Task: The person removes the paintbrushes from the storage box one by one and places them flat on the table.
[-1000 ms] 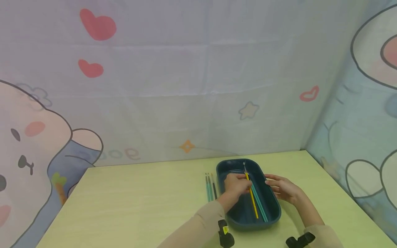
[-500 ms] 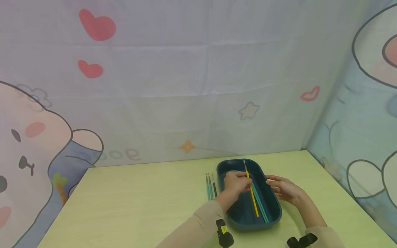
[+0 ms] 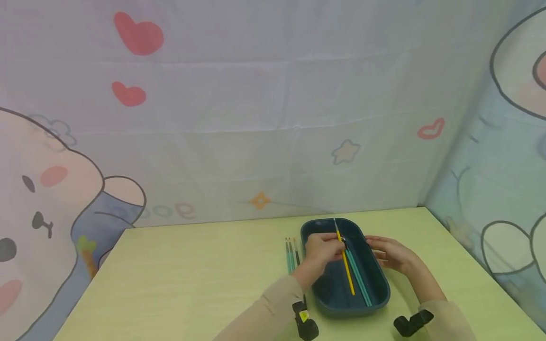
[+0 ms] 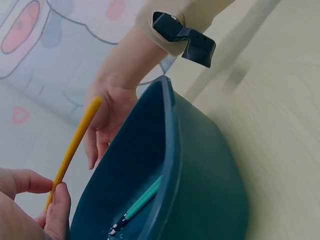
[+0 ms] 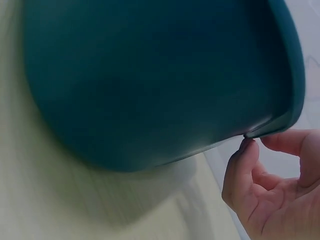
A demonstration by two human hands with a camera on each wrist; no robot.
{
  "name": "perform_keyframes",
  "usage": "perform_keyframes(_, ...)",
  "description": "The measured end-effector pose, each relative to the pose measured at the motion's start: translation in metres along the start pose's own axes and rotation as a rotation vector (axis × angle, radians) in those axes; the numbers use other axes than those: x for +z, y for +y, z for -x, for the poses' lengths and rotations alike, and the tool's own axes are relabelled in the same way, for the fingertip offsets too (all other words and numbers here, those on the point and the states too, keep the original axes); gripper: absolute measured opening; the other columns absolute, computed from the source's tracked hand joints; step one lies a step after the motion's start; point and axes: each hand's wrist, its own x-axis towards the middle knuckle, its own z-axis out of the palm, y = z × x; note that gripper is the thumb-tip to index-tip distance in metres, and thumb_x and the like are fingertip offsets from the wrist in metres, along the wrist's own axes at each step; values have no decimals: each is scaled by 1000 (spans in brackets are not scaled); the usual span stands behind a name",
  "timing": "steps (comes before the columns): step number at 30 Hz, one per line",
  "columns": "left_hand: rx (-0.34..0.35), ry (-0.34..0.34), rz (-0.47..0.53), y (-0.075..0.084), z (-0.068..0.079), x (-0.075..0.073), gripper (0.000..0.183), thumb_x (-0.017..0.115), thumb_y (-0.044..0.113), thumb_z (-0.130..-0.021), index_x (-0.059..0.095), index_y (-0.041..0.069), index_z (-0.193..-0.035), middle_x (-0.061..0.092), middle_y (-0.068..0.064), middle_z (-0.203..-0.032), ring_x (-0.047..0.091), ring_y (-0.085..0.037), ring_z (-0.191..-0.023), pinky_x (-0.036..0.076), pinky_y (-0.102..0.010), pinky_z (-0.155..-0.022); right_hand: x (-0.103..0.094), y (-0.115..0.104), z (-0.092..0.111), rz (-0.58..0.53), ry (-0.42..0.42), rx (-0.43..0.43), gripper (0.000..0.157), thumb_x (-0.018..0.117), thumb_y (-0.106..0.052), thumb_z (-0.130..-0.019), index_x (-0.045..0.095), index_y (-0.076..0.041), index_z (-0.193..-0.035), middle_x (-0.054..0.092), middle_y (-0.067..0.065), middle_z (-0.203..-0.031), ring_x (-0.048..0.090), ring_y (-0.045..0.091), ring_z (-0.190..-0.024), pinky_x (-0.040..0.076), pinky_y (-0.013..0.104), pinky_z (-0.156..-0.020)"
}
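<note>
While pinched in left grip (image 3: 319,248), slanting roughly lengthwise over oblong dark-teal tray (image 3: 341,311): slim yellow paintbrush (image 3: 347,270); right grip (image 3: 395,254) outstretched, touching tray.

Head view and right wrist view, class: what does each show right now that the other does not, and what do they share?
Only the head view shows the left hand holding the yellow brush, two teal brushes in the tray, more brushes lying on the table to its left, and red hearts on the backdrop.

Only the right wrist view shows the palm side of the right hand and, close up, the tray's outer wall facing it.

Both share the tray, the right hand at its edge, and parts of the table and backdrop.
</note>
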Motion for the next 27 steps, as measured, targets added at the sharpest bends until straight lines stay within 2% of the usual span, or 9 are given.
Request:
perform_keyframes(5,10,-14,20,2,1,-4,36,66,-2,-78,67,-4,-114,73,-14,-96,73,-24,-81,62,-32,-68,0,-1,-4,-19,-14,-15,63,47,-25,-100,22,10,-147,61,-14,-103,58,3,-92,54,18,-77)
perform_keyframes(9,12,-20,39,3,3,-9,37,66,-2,-78,66,-4,-115,73,-16,-98,72,-21,-79,62,-32,-68,0,-2,-8,-30,-25,-33,62,45,-21,-101,19,12,-146,61,-13,-102,59,1,-89,54,16,-77)
perform_keyframes(14,18,-36,50,3,5,-19,39,65,-1,-79,65,-3,-118,72,-17,-99,71,-17,-77,62,-32,-70,1,-4,-9,-16,-2,-22,61,46,-23,-101,22,10,-147,61,-13,-100,58,3,-88,53,16,-74)
perform_keyframes(22,15,-33,62,3,10,-32,41,66,1,-79,64,-3,-120,72,-14,-100,72,-24,-84,62,-31,-71,3,-3,-9,-15,22,-16,63,48,-24,-100,22,7,-148,54,-10,-106,54,4,-85,50,16,-69)
perform_keyframes(27,14,-20,64,4,14,-38,42,65,0,-79,62,-4,-121,72,-16,-102,72,-23,-83,62,-30,-70,3,-2,-12,-26,19,-16,64,47,-25,-101,20,6,-149,50,-5,-116,53,3,-87,50,17,-70)
